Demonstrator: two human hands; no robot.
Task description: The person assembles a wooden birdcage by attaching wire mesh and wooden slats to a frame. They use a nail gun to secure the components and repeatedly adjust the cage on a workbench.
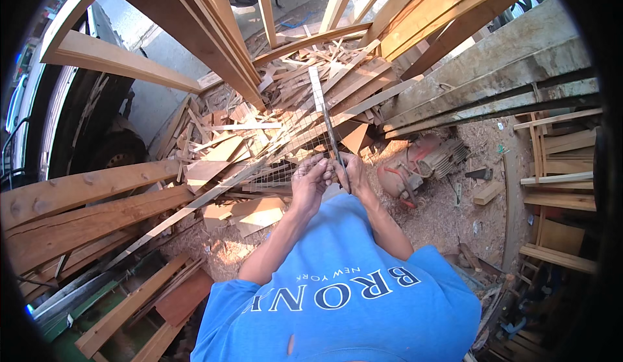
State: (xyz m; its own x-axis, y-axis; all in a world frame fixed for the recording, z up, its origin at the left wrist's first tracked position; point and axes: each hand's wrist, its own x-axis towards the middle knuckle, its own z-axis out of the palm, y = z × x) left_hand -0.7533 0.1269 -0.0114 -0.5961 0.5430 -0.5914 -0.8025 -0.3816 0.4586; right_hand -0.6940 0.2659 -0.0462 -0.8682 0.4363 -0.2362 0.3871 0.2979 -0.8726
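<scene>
Your left hand [311, 176] pinches a thin, grey, square-grid wire mesh [302, 138] spreading toward eleven o'clock; your right hand [352, 169] grips a long, narrow, pale-and-dark strip [328, 125] pointing twelve. Looks unfinished, both in hand; remainder can't tell.

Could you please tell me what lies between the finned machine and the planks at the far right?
The head view shows sawdust-strewn ground there, with a small dark piece, a short wooden block and a long board.
</scene>
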